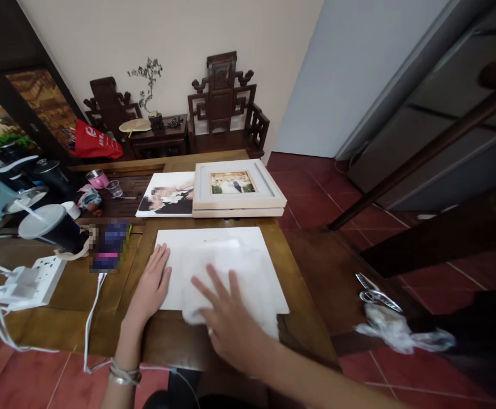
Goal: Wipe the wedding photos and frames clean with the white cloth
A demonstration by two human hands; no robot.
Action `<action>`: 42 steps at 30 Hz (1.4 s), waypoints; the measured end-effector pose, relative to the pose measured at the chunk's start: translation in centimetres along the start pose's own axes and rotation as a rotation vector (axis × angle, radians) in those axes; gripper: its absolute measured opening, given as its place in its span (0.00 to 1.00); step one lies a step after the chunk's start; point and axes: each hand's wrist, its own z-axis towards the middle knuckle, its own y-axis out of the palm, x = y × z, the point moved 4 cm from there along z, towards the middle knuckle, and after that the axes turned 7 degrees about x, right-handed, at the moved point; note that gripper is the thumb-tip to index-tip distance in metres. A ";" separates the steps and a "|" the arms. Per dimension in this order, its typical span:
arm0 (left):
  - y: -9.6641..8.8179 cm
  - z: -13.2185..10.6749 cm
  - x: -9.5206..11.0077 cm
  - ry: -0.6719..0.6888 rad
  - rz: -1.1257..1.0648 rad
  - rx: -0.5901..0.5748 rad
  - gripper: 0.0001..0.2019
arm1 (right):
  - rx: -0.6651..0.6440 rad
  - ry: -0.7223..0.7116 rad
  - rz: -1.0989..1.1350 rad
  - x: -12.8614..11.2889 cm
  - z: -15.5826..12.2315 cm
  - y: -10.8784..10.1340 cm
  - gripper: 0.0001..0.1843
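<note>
A flat white board (171,292) lies on the brown wooden table in front of me. My left hand (154,284) rests flat along the board's left edge, fingers stretched out. Spread over the board is a white cloth (256,301), its near edge hanging past the board. My right hand (226,324) presses on the cloth with fingers apart, slightly blurred. Behind the board, light wooden picture frames (269,193) are stacked, the top one holding a small photo. Beside the stack lies a photo print (171,196).
At left are a phone (110,247) on a charging cable, a white power strip (45,278) and a lidded cup (54,227). Scissors (379,295) and a crumpled plastic bag (401,329) lie on the right. Dark carved chairs (222,108) stand against the wall.
</note>
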 end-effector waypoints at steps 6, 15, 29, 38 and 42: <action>0.1 0.1 -0.1 -0.002 0.005 0.001 0.23 | -0.098 -0.072 0.041 -0.8 -2.6 0.0 0.21; 0.0 0.0 0.1 0.002 0.001 -0.004 0.24 | 0.061 0.069 -0.090 4.0 7.5 -1.4 0.23; 0.0 0.1 0.0 -0.011 -0.006 -0.020 0.23 | -0.178 -0.078 0.099 -2.0 -1.6 -0.6 0.20; -0.3 0.0 -0.2 -0.063 -0.113 0.016 0.24 | 0.002 0.068 -0.140 2.5 8.0 -0.8 0.24; -1.1 0.1 -0.8 -0.229 -0.383 0.078 0.26 | 0.015 0.011 -0.141 -0.1 8.4 0.6 0.22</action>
